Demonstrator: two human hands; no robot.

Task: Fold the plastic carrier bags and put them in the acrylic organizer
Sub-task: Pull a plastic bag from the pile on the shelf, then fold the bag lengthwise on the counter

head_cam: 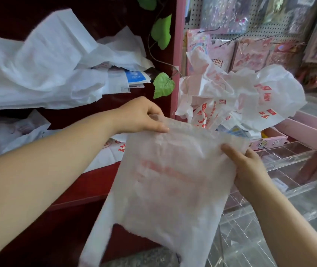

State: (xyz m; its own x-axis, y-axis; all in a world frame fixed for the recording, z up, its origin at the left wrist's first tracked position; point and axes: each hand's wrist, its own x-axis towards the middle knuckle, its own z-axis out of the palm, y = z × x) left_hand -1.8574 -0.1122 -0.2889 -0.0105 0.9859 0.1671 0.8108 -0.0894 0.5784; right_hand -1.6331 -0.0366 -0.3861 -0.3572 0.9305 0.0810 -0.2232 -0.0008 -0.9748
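Note:
A white plastic carrier bag with faint red print hangs flat in front of me, bottom edge up and handles dangling low. My left hand pinches its upper left corner. My right hand grips the upper right edge, fingers curled round the plastic. The clear acrylic organizer stands just right of the bag, partly hidden behind it and my right arm. A heap of crumpled white bags with red lettering lies behind it.
Large white sheets and bags pile on a dark red shelf at the left. A pink post and pegboard with hanging packets stand behind. Pink boxes sit at the right. Green fake leaves dangle by the post.

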